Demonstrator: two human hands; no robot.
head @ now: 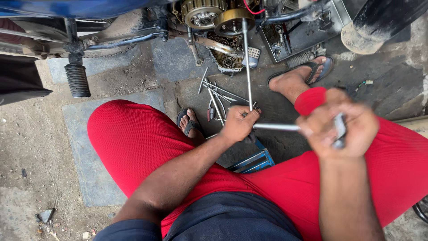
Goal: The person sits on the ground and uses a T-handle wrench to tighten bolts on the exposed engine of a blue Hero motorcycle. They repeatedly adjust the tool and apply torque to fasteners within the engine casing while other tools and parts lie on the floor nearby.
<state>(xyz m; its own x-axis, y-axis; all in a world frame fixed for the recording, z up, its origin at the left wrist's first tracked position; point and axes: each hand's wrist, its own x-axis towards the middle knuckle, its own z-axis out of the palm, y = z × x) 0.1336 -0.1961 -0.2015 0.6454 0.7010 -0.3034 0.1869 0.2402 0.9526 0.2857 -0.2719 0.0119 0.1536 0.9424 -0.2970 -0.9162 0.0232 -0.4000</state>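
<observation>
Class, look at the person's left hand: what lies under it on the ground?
Under the left hand a blue metal stool shows, partly hidden by the hand and red trousers. Just beyond lie loose metal rods on the ground. The stool's seat is covered.

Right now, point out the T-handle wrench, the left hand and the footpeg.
T-handle wrench [248, 62], head view, on its long shaft.
Left hand [238, 125], head view, on the knuckles.
Footpeg [77, 80], head view, on its ribbed rubber.

Loose metal tools lie beside a black footpeg.
</observation>
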